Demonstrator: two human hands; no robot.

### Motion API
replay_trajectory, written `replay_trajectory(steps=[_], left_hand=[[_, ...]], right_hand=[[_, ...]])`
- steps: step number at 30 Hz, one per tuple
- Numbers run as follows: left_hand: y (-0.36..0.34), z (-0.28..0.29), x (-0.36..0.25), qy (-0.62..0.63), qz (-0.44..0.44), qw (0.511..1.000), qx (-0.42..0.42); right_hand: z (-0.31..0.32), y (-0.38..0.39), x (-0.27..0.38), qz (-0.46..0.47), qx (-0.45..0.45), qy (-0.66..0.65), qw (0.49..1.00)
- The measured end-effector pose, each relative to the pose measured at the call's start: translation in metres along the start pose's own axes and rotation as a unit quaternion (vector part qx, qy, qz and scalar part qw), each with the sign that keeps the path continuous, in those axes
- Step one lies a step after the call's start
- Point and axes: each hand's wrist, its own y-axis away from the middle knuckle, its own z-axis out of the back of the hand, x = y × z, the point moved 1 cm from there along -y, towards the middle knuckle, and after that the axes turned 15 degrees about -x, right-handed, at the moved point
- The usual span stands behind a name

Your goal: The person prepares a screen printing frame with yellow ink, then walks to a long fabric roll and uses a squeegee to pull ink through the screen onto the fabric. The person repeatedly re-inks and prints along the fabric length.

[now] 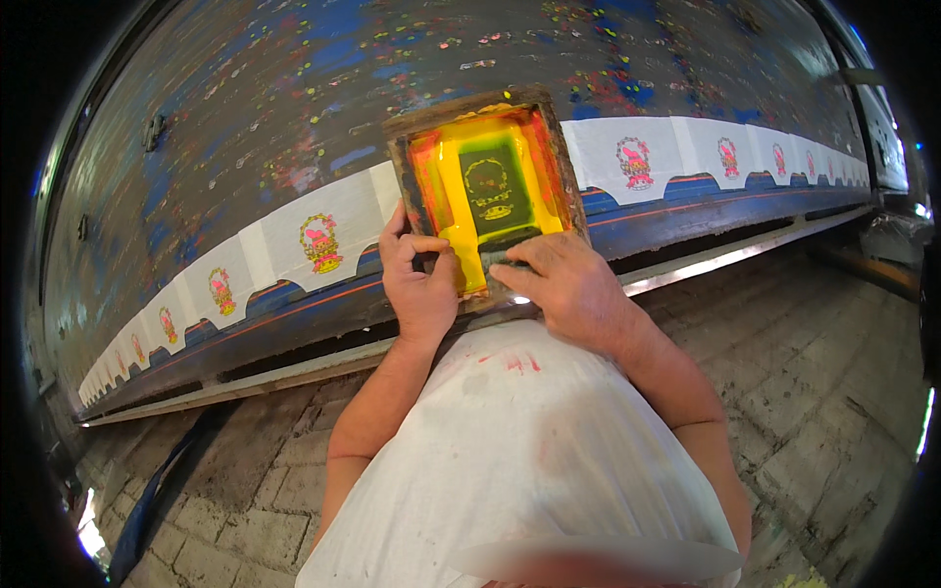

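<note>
A wooden screen-printing frame (pixel 570 167) lies on a row of white cloth pieces, its mesh smeared with yellow and red ink. The dark stencil area (pixel 498 186) in its middle shows a small wreath-like design. My left hand (pixel 420 282) is closed on the near left corner of the frame, thumb and forefinger curled together. Closed around a dark squeegee (pixel 502 257) at the near end of the mesh is my right hand (pixel 569 284). The squeegee is mostly hidden by the fingers.
White cloth pieces run along the table edge. The left-hand cloth (pixel 338 220) has a pink and yellow print; the right-hand cloth (pixel 619 147) shows a mainly pink print. The long table (pixel 323 118) is spattered with ink. A metal rail (pixel 716 263) borders it above the paved floor (pixel 265 490).
</note>
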Motion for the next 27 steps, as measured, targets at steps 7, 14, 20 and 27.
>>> replay_trajectory(steps=[7, 14, 20, 27], left_hand=[[-0.003, 0.001, -0.008, -0.005, 0.045, 0.999, 0.015], [0.005, -0.018, -0.033, 0.034, -0.015, 0.999, -0.016], [0.038, -0.106, -0.048, 0.044, -0.043, 0.998, -0.018], [0.073, -0.195, -0.059, 0.061, -0.008, 0.998, -0.001]], right_hand=[[-0.002, 0.024, -0.003, 0.002, -0.028, -0.035, 0.999], [0.018, 0.048, -0.03, -0.01, -0.117, -0.079, 0.99], [0.07, 0.084, -0.091, -0.04, -0.147, -0.085, 0.985], [0.126, 0.133, -0.166, -0.051, -0.166, -0.107, 0.979]])
